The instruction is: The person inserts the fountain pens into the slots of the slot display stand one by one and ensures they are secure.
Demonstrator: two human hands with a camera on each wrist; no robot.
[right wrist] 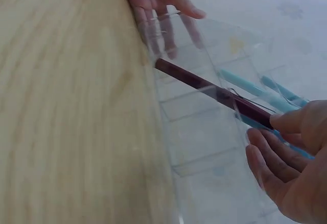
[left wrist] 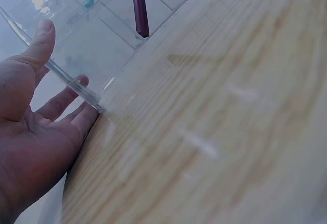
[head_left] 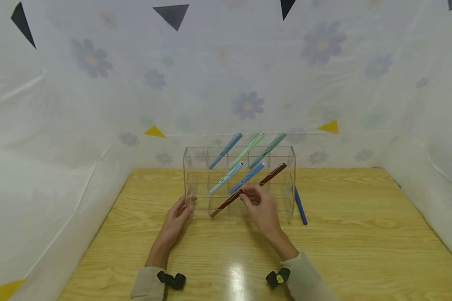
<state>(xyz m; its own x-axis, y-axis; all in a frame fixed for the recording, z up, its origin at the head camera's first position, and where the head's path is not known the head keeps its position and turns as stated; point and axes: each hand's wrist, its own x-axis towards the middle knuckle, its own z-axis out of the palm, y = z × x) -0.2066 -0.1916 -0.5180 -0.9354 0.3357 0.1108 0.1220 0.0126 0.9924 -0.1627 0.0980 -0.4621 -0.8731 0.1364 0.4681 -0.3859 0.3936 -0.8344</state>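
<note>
A clear pen organizer [head_left: 205, 203] stands on the table with slanted pens in its compartments. My right hand [head_left: 263, 209] pinches the upper end of a dark red pen [head_left: 226, 203] between thumb and fingers; its lower end sits in a bottom-row compartment, left of the middle. At the organizer's left side, my left hand [head_left: 175, 223] holds the side wall, thumb toward the front and fingers along the outside. Above are a light blue pen [head_left: 226, 178], a blue pen [head_left: 246, 178] and another dark red pen [head_left: 273, 174] in the middle row.
The top row holds a grey-blue pen [head_left: 225, 151], a light green pen [head_left: 246, 150] and a dark green pen [head_left: 267, 150]. A dark blue pen [head_left: 301, 207] is beside the organizer's right side. White flowered sheeting [head_left: 211, 83] surrounds the wooden table [head_left: 361, 234].
</note>
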